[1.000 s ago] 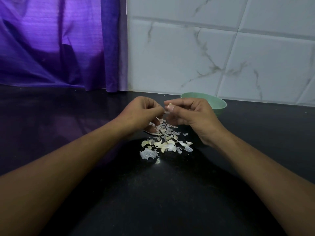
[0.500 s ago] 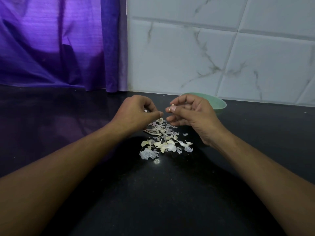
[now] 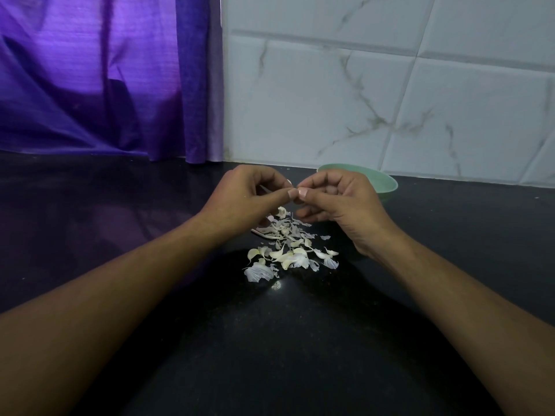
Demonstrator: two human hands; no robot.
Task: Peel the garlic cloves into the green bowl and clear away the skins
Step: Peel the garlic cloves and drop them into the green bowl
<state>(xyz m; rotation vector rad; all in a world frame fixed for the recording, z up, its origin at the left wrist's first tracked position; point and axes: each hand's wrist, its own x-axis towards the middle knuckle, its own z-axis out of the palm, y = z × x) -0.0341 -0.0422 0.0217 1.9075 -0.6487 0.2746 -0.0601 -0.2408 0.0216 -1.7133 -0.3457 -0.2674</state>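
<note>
A person leans both bare forearms in over the black worktop [image 3: 120, 223], and the two grips meet in the air above its middle. The left grip [image 3: 249, 199] and the right grip [image 3: 339, 202] are both curled, thumbs and forefingers brought tip to tip so that the nails touch. From here it looks like a pinch, but whatever sits between those tips is hidden by the fingers, so I cannot tell whether either grip holds a clove or only presses against the other. Right under them lies a loose heap of pale skins [image 3: 288, 250], scattered on the worktop and running toward the near edge, with a few stray flakes on its right side. The bowl [image 3: 387, 183] stands behind the right grip, close to the rear edge and partly covered by the knuckles; its inside is out of sight. Along that rear edge rises a tiled wall [image 3: 330, 100], and a curtain [image 3: 90, 85] hangs at the rear left.
</note>
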